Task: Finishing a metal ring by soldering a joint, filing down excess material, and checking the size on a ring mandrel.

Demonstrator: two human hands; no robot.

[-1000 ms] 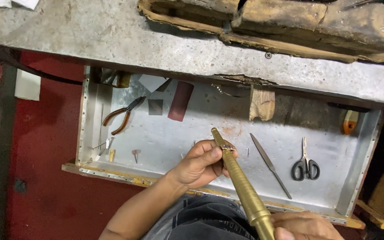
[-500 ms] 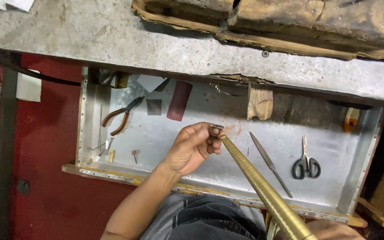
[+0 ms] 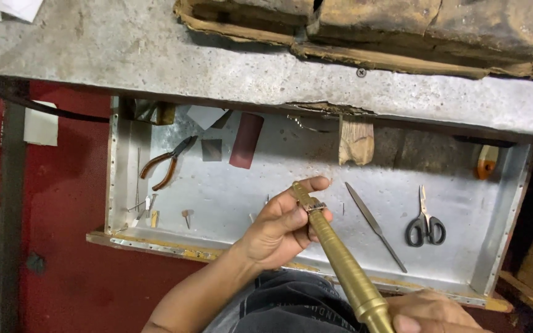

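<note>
Centre frame, the left hand [image 3: 279,231] pinches a small ring [image 3: 316,206] around the brass mandrel [image 3: 334,259]; the right hand [image 3: 430,311] grips its handle at bottom. Keep it level while seating the ring squarely.

A small metalwork workshop: a worn desk [image 3: 155,55] over a metal tray [image 3: 495,246] holding pliers [image 3: 166,163], a file [image 3: 374,225] and scissors [image 3: 425,225].

Pkgs/labels/signs/screens: none seen.
Only lettering: white print on dark shorts [image 3: 291,308], bottom edge.
</note>
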